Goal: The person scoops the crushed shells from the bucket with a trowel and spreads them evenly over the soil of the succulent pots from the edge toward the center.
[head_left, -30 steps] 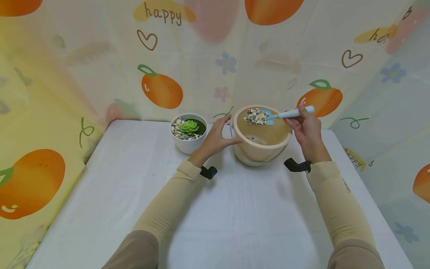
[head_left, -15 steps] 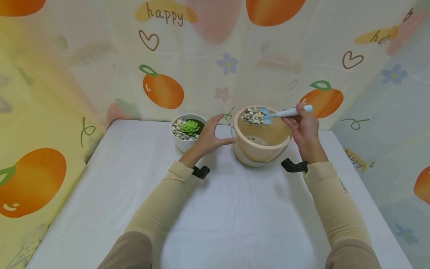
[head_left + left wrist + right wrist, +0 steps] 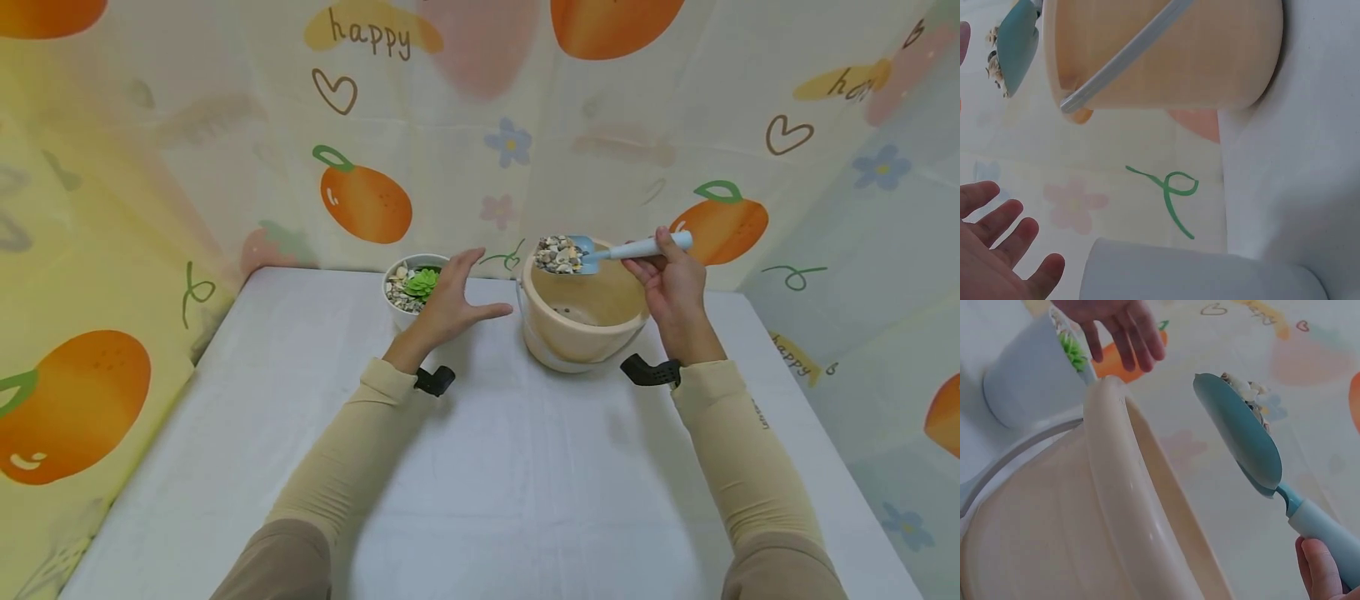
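Note:
My right hand grips the pale blue handle of a small trowel. Its blade carries a heap of mixed pebbles above the beige bucket. Fingers spread and holding nothing, my left hand is over the near right side of a white pot and overlaps it in the head view. Inside that pot sit a green succulent and more pebbles, partly hidden behind the hand. A few dark bits show on the bucket's floor.
A grey bail handle hangs down the bucket's outside. The white-covered table meets a fruit-printed curtain just behind the pot and bucket. The bucket stands right of the pot, with a gap between them.
My left hand has moved left, from beside the bucket to over the white pot. The loaded trowel in my right hand has shifted slightly left above the bucket.

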Motion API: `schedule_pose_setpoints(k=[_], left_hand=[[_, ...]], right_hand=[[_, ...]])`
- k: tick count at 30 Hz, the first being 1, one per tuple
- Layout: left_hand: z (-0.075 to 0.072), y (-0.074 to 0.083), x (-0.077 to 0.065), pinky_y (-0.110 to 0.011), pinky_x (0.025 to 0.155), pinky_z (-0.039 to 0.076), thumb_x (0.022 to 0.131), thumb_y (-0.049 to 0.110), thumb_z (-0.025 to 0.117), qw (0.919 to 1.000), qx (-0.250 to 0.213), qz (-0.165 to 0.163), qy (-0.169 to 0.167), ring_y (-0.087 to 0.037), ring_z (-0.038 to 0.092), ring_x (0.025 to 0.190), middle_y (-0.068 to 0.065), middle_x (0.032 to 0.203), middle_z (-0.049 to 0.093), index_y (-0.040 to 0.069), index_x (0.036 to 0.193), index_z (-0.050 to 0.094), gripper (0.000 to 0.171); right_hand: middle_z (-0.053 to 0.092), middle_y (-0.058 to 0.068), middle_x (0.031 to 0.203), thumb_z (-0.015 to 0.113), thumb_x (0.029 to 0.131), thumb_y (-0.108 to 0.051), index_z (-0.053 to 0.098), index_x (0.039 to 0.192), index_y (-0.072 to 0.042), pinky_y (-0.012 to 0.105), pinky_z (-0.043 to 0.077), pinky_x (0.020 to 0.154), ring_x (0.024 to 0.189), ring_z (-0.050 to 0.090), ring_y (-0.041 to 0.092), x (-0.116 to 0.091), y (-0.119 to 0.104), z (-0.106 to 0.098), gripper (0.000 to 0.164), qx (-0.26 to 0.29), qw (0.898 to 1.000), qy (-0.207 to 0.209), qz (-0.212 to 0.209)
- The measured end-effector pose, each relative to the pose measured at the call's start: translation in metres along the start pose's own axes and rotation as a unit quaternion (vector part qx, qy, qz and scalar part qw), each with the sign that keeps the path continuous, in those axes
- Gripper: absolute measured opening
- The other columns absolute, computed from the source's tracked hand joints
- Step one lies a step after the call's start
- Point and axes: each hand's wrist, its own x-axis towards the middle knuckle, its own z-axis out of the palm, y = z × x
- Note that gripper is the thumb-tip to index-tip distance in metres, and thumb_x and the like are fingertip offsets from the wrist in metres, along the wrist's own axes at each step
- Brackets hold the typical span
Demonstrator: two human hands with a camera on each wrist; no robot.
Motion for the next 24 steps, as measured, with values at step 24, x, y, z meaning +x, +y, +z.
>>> schedule_pose_setpoints(k=[24], left_hand=[[-0.036, -0.018, -0.007, -0.059, 0.117, 0.025, 0.073, 0.057, 0.079, 0.9989, -0.010, -0.022, 0.040, -0.031, 0.021, 0.148, -0.008, 0.161, 0.018, 0.015, 0.154, 0.027, 0.105]], right_hand=[[0.071, 0.016, 0.074, 0.064, 0.093, -0.017, 0.057, 0.097, 0.001, 0.036, 0.059, 0.069, 0.069, 0.074, 0.025, -0.002, 0.024, 0.025, 0.019, -0.013, 1.000, -0.015, -0.007]])
